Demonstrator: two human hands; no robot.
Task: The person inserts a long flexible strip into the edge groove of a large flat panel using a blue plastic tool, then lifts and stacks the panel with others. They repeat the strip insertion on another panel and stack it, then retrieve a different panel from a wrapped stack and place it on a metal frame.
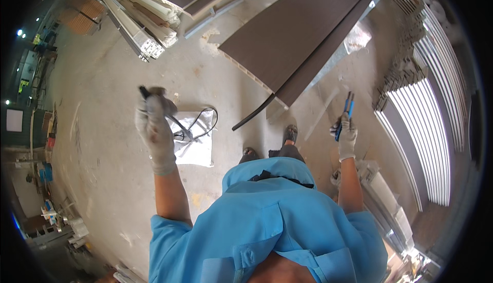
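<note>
My left hand, in a grey-white work glove, is closed around a black flexible strip. A dark end sticks out above the fingers, smeared by motion, and the rest curls in a loop to the right. My right hand, gloved too, grips a blue-and-black two-armed hand tool, like pliers or cutters. Its two slim arms point away from me; the other end is mostly hidden in the palm. Between the hands, ahead of my feet, lies a wide dark brown panel. Another black strip juts from its near end.
Beneath the looped strip, a shiny white bag or sheet rests on the concrete floor. Stacked long panels line the right side. Bundles of pale profiles lie at the far left. Wrapped long pieces are close by my right elbow.
</note>
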